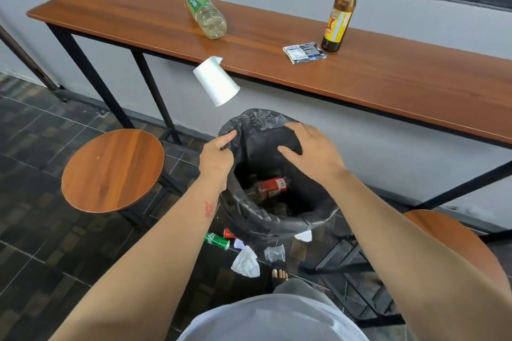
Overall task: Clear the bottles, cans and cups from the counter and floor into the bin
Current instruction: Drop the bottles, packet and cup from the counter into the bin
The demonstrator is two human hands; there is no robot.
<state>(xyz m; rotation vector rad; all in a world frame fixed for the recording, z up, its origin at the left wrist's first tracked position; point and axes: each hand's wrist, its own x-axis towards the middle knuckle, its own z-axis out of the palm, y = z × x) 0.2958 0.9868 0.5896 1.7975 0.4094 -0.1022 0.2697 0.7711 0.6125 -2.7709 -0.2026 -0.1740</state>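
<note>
Cup (216, 81) hangs in mid-air just above the bin (279, 223) — nobody touching it. Left hand (216, 156) has its fingers pinched on the liner rim; right hand (310, 148) hovers over the mouth, fingers spread and empty. Best to hold the liner wide open — two bottles wait on the tabletop (360, 83).

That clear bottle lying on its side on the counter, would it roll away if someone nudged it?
Probably. The clear bottle lies on its round side on the smooth counter, so it would likely roll. It looks like thin, ribbed plastic, mostly empty, so probably light and squashy.
</note>
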